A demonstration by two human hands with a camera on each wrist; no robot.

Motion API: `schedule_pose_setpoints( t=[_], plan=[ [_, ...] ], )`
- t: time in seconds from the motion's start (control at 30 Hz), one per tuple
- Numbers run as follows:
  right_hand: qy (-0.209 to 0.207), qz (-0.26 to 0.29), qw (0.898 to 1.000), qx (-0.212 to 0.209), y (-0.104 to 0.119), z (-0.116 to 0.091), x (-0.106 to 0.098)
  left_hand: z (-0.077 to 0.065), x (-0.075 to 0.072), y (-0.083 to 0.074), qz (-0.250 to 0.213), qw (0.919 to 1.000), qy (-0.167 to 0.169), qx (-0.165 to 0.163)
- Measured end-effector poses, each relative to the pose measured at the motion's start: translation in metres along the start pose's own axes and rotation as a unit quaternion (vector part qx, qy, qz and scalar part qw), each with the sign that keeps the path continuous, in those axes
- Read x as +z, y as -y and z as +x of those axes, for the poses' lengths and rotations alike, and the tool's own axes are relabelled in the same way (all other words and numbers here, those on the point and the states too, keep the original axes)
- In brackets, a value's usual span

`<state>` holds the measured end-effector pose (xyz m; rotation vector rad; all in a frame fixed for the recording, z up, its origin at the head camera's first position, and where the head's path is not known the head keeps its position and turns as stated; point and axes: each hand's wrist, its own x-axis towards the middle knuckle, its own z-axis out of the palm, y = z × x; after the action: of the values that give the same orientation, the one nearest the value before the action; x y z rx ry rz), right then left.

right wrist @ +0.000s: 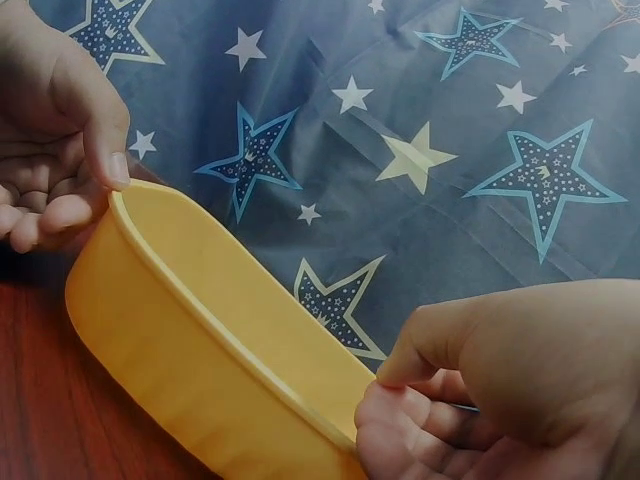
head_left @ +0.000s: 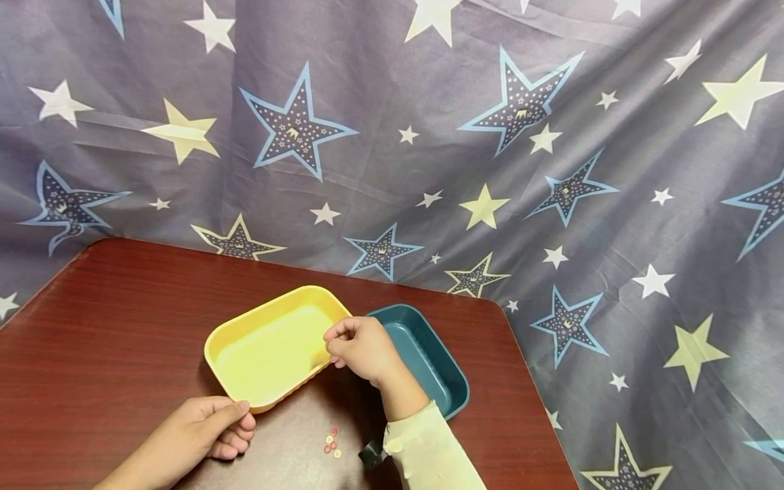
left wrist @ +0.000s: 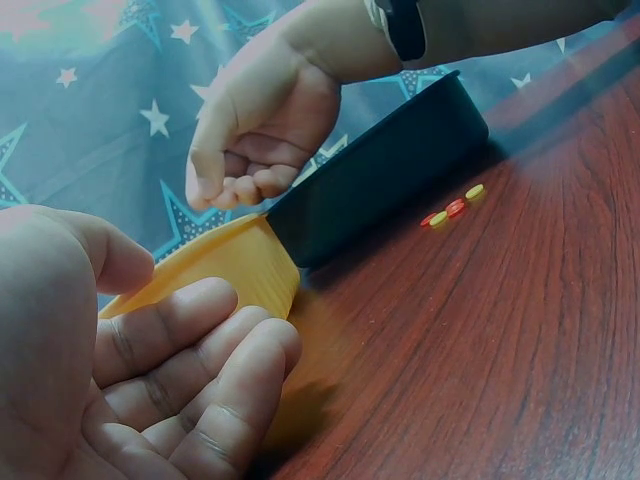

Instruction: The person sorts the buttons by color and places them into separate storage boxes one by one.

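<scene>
A yellow plastic tray is tilted up a little over the brown table, with a shadow beneath it. My left hand grips its near left corner, thumb on the rim and fingers below, as the left wrist view shows too. At the tray's right end is my right hand, its fingers curled and thumb against the index finger. Its fingertips look to be just above the rim; whether they pinch something small is hidden. Several tiny round red and yellow pieces, like buttons, lie on the table nearer me.
A dark teal tray stands to the right, partly behind my right forearm and close against the yellow one. A star-patterned grey cloth hangs along the table's back and right edges. A black band is on my right wrist.
</scene>
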<state>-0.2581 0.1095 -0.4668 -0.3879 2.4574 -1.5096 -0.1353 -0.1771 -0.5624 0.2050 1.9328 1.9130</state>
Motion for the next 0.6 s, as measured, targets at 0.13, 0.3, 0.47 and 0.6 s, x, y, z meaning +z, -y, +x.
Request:
schedule_pose_setpoints(
  t=[0.13,0.3,0.47,0.6],
  plan=[
    [0.003,-0.002,1.0,-0.001,0.0,-0.002,-0.002,0.0,0.001,-0.002,-0.002,1.0,-0.003,-0.004],
    [0.012,-0.01,1.0,0.0,0.0,-0.011,-0.007,0.0,0.001,-0.003,-0.002,1.0,-0.004,-0.003],
    [0.023,-0.034,0.999,-0.001,0.002,-0.023,-0.01,0.0,0.001,-0.002,-0.005,1.0,-0.005,-0.005],
    [0.038,-0.057,0.998,-0.005,0.003,-0.034,-0.014,-0.001,0.001,0.0,-0.005,1.0,-0.005,-0.003]
  ],
)
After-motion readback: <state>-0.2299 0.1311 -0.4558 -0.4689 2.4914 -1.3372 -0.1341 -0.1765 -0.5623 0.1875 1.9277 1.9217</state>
